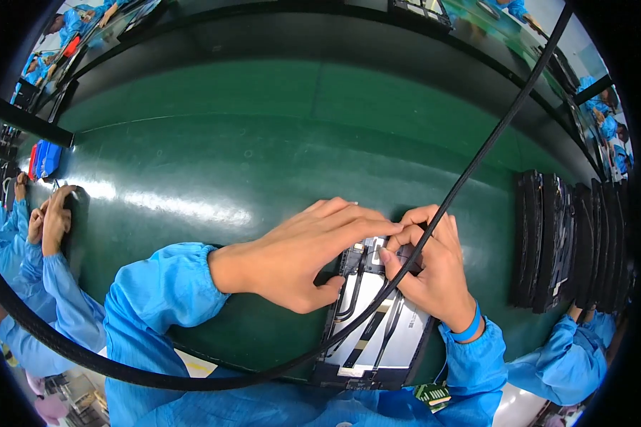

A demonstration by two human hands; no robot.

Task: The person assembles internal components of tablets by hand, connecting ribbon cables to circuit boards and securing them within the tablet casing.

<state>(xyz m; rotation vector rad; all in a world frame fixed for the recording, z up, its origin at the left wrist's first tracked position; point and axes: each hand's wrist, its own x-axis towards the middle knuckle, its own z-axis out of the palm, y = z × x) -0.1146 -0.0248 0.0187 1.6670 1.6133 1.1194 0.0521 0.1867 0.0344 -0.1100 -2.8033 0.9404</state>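
Observation:
An opened tablet [377,334] lies on the green table in front of me, its inside facing up with white panels, black strips and dark circuit parts at the far end. My left hand [306,249] stretches its fingers over the far left corner, the thumb apart beside the left edge. At the far end, my right hand [434,263] has its fingers curled and its thumb against the circuit parts. What lies between those fingertips is hidden. A blue wristband [468,326] circles my right wrist.
A thick black cable [470,167] crosses the view in front of my right hand and the tablet. Several dark panels [548,238] stand in a row at the right. Co-workers' hands [53,220] work at the left, near a blue bin [48,158]. A dark shelf edge [263,43] spans the back.

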